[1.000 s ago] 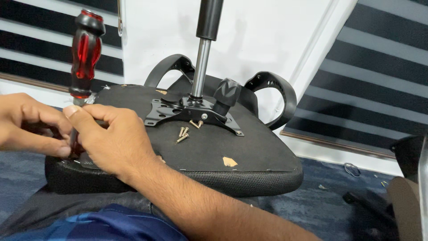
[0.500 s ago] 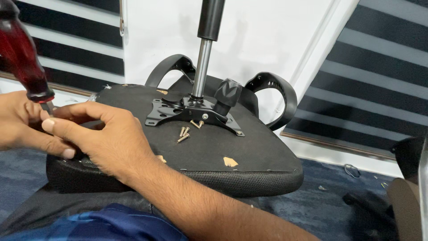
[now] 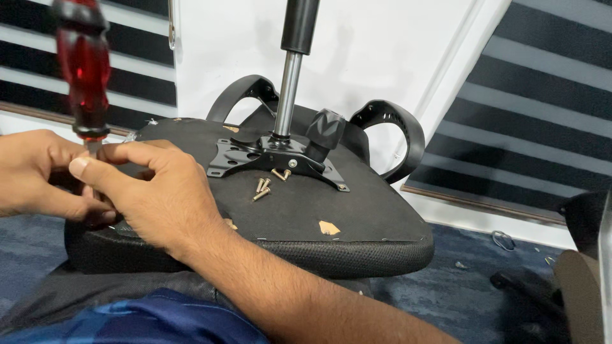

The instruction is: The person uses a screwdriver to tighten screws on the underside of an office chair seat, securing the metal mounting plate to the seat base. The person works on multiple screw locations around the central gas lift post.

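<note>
A screwdriver with a red and black handle stands upright over the left corner of an upturned black chair seat. My left hand and my right hand both pinch its shaft just below the handle; the tip is hidden behind my fingers. A black metal mounting plate with a gas cylinder sits at the seat's middle. Loose brass screws lie beside the plate.
Two black armrests curve up behind the seat against a white wall. A black knob sticks out of the plate. Blue carpet holds small bits of hardware and a dark chair part at the right.
The screwdriver leaned left half a second ago and now stands upright again. Both hands stay closed around its shaft at the seat's left corner.
</note>
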